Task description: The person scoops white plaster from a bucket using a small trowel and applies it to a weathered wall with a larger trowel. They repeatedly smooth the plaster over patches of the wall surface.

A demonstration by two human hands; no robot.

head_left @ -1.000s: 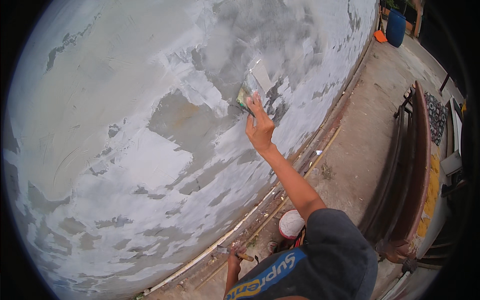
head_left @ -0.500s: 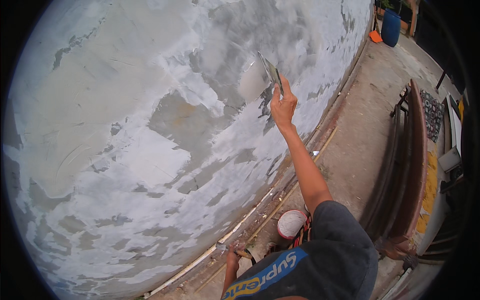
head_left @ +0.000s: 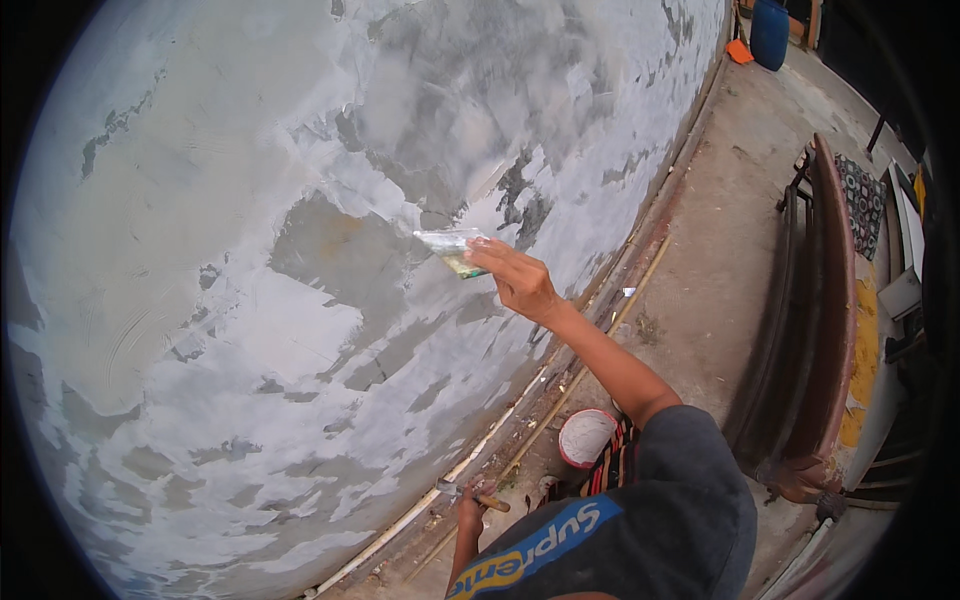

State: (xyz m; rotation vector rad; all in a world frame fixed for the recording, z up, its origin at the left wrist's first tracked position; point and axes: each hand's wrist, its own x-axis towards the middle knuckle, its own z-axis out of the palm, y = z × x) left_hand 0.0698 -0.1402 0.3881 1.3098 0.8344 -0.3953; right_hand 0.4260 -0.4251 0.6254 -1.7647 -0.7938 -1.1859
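Note:
My right hand (head_left: 520,275) grips a flat, putty-smeared spreader blade (head_left: 448,246) at the wall (head_left: 230,335), in the middle of the view. The wall is patched grey and white, with a small dark patch (head_left: 515,195) just above my hand. Low in the view my left hand (head_left: 469,512) holds a putty knife (head_left: 447,487) with a metal blade and wooden handle. Below my right forearm a bucket of white paste (head_left: 586,436) stands on the ground near the wall's base.
Pipes (head_left: 465,462) run along the wall's foot over the concrete ground (head_left: 700,280). A long brown bench-like frame (head_left: 835,300) lies at the right, beside a patterned cloth (head_left: 862,205) and boards. At the far top right are a blue barrel (head_left: 769,35) and an orange object (head_left: 739,52).
My right hand has moved down from higher on the wall, and the blade has turned from steeply upright to nearly horizontal. My left hand stays low with the putty knife.

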